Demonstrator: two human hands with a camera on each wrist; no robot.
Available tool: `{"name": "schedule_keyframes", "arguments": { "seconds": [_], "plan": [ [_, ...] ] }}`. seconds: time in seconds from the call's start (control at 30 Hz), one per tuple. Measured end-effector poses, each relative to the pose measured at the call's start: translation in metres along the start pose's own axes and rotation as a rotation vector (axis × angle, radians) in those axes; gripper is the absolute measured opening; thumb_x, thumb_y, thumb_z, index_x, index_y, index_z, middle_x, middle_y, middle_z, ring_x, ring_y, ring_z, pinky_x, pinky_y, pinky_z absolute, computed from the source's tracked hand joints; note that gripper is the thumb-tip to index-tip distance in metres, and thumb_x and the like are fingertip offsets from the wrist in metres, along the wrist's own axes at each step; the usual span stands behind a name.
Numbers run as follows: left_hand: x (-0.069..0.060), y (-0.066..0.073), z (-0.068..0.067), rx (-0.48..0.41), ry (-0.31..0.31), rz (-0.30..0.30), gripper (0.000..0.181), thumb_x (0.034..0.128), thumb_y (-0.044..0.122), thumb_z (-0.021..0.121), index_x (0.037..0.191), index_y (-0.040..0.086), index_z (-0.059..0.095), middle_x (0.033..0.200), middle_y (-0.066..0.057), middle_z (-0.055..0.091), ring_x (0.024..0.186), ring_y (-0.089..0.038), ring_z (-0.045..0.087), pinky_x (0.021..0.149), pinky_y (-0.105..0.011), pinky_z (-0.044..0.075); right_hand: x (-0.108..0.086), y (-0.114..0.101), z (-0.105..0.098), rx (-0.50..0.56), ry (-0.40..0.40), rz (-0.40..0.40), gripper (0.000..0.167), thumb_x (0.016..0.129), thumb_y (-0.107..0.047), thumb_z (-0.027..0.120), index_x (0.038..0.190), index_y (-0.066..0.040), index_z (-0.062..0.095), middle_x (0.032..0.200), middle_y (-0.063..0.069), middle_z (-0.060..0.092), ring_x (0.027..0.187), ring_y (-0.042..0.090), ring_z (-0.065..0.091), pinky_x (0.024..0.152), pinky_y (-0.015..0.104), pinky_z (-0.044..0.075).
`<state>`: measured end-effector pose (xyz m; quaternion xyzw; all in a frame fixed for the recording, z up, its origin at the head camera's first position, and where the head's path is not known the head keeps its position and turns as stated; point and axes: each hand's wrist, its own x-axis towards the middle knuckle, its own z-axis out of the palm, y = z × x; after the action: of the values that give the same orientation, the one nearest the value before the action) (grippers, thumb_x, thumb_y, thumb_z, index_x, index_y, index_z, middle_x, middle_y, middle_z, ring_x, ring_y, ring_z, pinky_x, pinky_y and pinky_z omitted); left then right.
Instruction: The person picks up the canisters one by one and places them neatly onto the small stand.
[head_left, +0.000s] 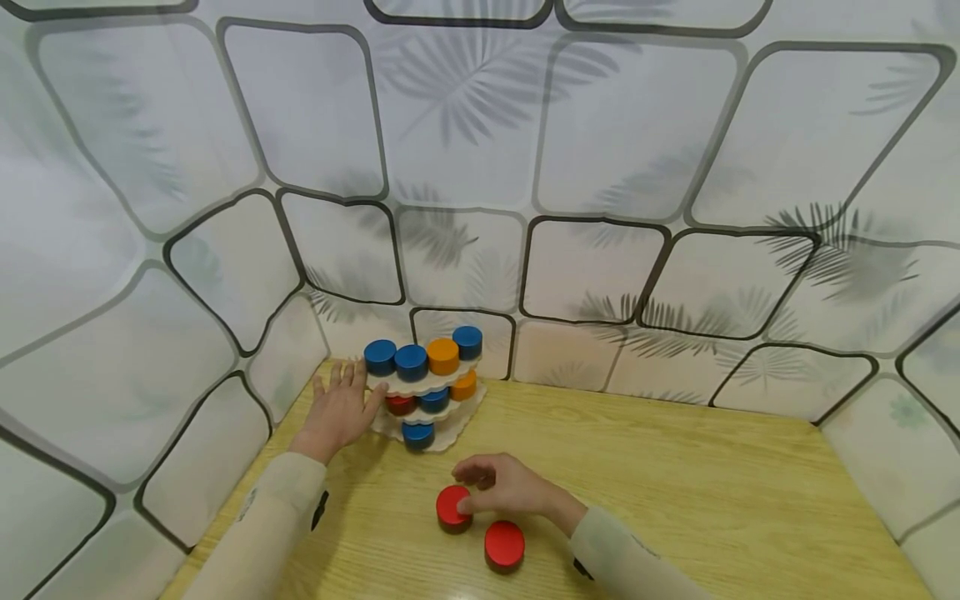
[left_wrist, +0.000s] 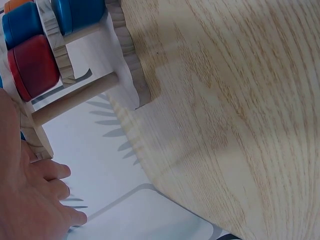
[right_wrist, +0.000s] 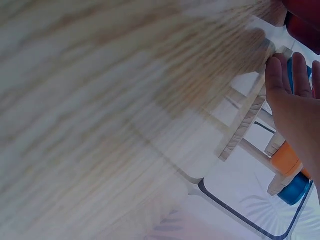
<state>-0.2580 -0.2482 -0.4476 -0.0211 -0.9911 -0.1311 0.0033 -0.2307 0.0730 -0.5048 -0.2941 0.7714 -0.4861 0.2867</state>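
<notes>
A wooden tiered stand (head_left: 450, 429) with wavy edges holds blue, orange and red discs on its levels. Along the top sit several, among them an orange disc (head_left: 442, 356) and a blue disc (head_left: 411, 362). My left hand (head_left: 339, 417) lies at the stand's left end, fingers spread, thumb touching the top level's edge. Lower down, my right hand (head_left: 510, 486) hovers over one red disc (head_left: 453, 508), its thumb over that disc's right side. In the right wrist view its fingers (right_wrist: 300, 75) stand apart from the dark red shape. A second red disc (head_left: 504, 546) lies below the right hand.
The wood-grain table (head_left: 675, 467) stretches to the right. Patterned walls (head_left: 592, 275) meet its back and left edges, close behind the stand. In the left wrist view a dowel (left_wrist: 75, 97) joins the stand's levels.
</notes>
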Motion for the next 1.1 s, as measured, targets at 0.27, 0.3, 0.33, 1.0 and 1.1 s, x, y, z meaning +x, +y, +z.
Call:
{"name": "schedule_keyframes", "arguments": {
  "seconds": [0.27, 0.3, 0.33, 1.0, 1.1],
  "plan": [
    [0.0004, 0.0000, 0.0000, 0.001, -0.004, -0.003, 0.082, 0.1136, 0.055, 0.029, 0.166, -0.007, 0.017, 0.169, -0.034, 0.023, 0.159, -0.056, 0.009, 0.123, -0.078, 0.008, -0.0025, -0.0005, 0.0007, -0.043, -0.018, -0.008, 0.053, 0.091, -0.023, 0.082, 0.140, -0.009, 0.067, 0.137, 0.004, 0.070, 0.125, 0.020, 0.064, 0.113, 0.037, 0.049],
    [0.0005, 0.0001, -0.0001, 0.002, -0.005, -0.004, 0.082, 0.1136, 0.055, 0.029, 0.166, -0.007, 0.017, 0.169, -0.034, 0.023, 0.159, -0.056, 0.009, 0.123, -0.078, 0.008, -0.0027, 0.0000, 0.0008, -0.054, -0.019, -0.009, 0.053, 0.091, -0.023, 0.082, 0.140, -0.009, 0.067, 0.137, 0.003, 0.070, 0.123, 0.018, 0.064, 0.112, 0.035, 0.049],
    [0.0006, 0.0001, -0.0002, 0.002, -0.005, -0.005, 0.082, 0.1135, 0.055, 0.028, 0.166, -0.007, 0.017, 0.169, -0.034, 0.023, 0.159, -0.056, 0.009, 0.123, -0.078, 0.008, -0.0029, 0.0004, 0.0008, -0.063, -0.019, -0.010, 0.054, 0.090, -0.024, 0.082, 0.140, -0.009, 0.067, 0.136, 0.001, 0.071, 0.122, 0.016, 0.063, 0.112, 0.034, 0.049],
    [0.0019, -0.0010, 0.0021, 0.011, 0.000, -0.009, 0.083, 0.1133, 0.056, 0.027, 0.166, -0.006, 0.017, 0.170, -0.034, 0.023, 0.159, -0.056, 0.010, 0.123, -0.078, 0.009, -0.0049, 0.0039, 0.0031, -0.110, -0.024, 0.029, 0.047, 0.088, -0.028, 0.085, 0.133, -0.025, 0.072, 0.132, -0.013, 0.070, 0.121, 0.007, 0.060, 0.113, 0.034, 0.045],
    [0.0017, -0.0010, 0.0023, 0.011, 0.004, -0.009, 0.082, 0.1133, 0.056, 0.028, 0.166, -0.007, 0.017, 0.170, -0.034, 0.023, 0.159, -0.056, 0.011, 0.123, -0.078, 0.010, -0.0049, 0.0039, 0.0035, -0.114, -0.023, 0.031, 0.047, 0.087, -0.028, 0.086, 0.132, -0.026, 0.072, 0.133, -0.012, 0.069, 0.122, 0.009, 0.060, 0.113, 0.034, 0.045]
  ]
}}
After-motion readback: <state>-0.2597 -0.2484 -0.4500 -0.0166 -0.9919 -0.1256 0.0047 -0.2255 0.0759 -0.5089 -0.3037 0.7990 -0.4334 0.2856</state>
